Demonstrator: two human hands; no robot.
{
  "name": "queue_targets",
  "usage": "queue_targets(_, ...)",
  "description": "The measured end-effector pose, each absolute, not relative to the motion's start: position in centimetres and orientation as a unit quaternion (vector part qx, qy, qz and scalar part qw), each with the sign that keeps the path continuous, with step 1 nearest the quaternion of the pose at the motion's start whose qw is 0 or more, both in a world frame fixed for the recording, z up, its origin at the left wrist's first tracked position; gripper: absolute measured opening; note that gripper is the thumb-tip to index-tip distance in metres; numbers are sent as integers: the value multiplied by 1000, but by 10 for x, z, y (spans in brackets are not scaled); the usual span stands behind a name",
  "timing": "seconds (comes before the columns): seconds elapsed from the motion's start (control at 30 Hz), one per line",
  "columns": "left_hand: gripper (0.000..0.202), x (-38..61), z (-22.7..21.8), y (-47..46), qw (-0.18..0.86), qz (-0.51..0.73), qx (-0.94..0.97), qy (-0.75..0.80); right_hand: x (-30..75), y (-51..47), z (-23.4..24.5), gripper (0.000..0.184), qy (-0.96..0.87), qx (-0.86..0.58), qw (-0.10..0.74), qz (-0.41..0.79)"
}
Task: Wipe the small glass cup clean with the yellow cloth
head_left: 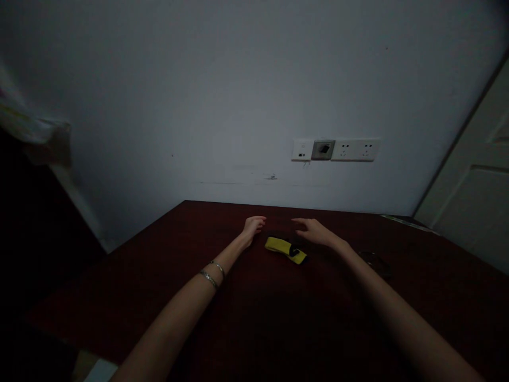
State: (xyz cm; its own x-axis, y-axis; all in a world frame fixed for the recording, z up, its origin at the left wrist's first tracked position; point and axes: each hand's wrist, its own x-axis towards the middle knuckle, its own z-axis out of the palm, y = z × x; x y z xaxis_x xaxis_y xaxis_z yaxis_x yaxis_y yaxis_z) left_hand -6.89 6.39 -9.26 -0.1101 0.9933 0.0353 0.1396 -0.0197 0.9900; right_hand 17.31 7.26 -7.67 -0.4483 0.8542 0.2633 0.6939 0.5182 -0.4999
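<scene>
Left hand: the left hand (253, 228) is empty, its fingers lightly bent and pointing inward, fingertips apart, just left of the yellow band.
Right hand: the right hand (314, 231) is empty too, fingers stretched toward the left hand, thumb spread away from them; it is just beyond and to the right of the band.
Gap between hands: the two face each other without touching; whether either rests on the worktop, I cannot tell.
Yellow band: the yellow band (279, 245), edged in black and with a black patch near its right end, lies slantwise on the worktop, between the hands and slightly nearer the wearer.
Worktop: the worktop (191, 233) is dark red-brown, its far edge along the wall.
Left wrist: two bracelets (209, 278) circle the forearm.
By the right forearm: a dark object (374, 261), too dim to identify.
Wall: the pale wall (238, 106) has scuff marks and a double socket plate (355, 150) beside a grey plate (322, 150) and a white plate (301, 149).
Far right: a panelled door (489, 196).
</scene>
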Motion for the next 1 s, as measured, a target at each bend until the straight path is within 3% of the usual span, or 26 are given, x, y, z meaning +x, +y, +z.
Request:
queue_targets(0.3,25,-73,-118,76,354,538,484,592,160,75,-137,48,-796,-503,301,152)
queue_targets(0.63,23,-65,-124,80,246,454,599,612,164,78,-146,46,-816,-480,298,124)
queue_targets(1.0,22,-65,-127,81,219,438,632,601,163,69,-141,43,-834,-492,238,84)
